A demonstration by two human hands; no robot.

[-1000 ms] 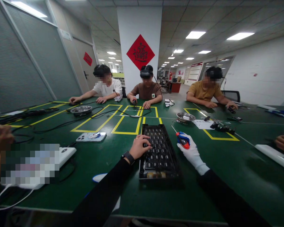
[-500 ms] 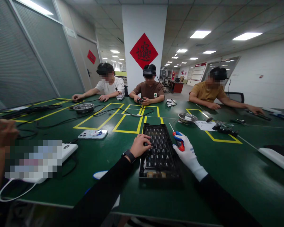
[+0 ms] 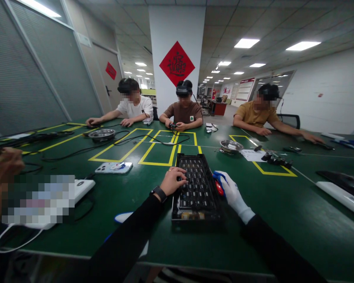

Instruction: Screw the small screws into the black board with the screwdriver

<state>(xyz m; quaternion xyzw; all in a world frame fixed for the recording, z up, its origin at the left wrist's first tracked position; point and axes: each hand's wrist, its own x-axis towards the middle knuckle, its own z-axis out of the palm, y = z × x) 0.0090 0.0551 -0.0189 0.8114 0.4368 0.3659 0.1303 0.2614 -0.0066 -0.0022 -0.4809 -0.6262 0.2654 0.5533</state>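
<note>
In front of me a long black tray (image 3: 191, 156) lies on the green table (image 3: 153, 243), filled with rows of dark, shiny rounded pieces (image 3: 196, 192). My left hand (image 3: 173, 181), bare with a watch on the wrist, reaches over its left rim. Thumb and fingers are bent together there, and anything between them is too small to make out. At the right rim, my right hand (image 3: 230, 192) in a white and blue glove is closed round a screwdriver (image 3: 219, 188) with a red and blue handle. Its shaft does not show.
A phone (image 3: 114, 168) and a white power bank-like box (image 3: 84, 188) lie left. Metal bowls (image 3: 102, 135) stand farther back, with cables between. A co-worker's hand (image 3: 10, 165) is at the left edge. Several people sit opposite. Black parts (image 3: 277, 159) lie back right.
My right hand has turned and brought the screwdriver in against the tray's right side, and the shaft has gone out of sight. My left hand stays at the same part of the tray.
</note>
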